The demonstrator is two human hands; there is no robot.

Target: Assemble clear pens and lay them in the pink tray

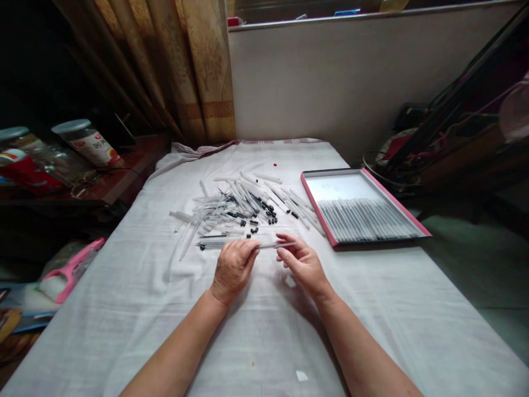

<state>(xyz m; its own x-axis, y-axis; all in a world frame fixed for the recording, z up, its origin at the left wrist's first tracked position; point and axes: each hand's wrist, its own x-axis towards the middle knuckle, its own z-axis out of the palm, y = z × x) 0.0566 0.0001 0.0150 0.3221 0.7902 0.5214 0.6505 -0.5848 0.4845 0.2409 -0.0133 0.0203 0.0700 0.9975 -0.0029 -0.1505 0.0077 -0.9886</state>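
A thin, pale pen (269, 246) spans the gap between my two hands, just over the cloth. My left hand (235, 269) is closed, pinching one end between thumb and fingers. The other end lies between the thumb and bent fingers of my right hand (303, 263). Beyond them is a loose heap of clear pen barrels (215, 209) with dark refills among them. Small black caps (270, 212) are scattered on the heap's near right side. A few more pens (212, 242) lie beside my left hand, partly hidden by it.
A pink-edged shallow box (318, 212) at the right holds a row of pens (367, 220). A white cloth (173, 342) covers the table. Pink scissors (72, 270) lie at the left, below lidded jars (88, 143). A small red piece (275, 164) sits at the back.
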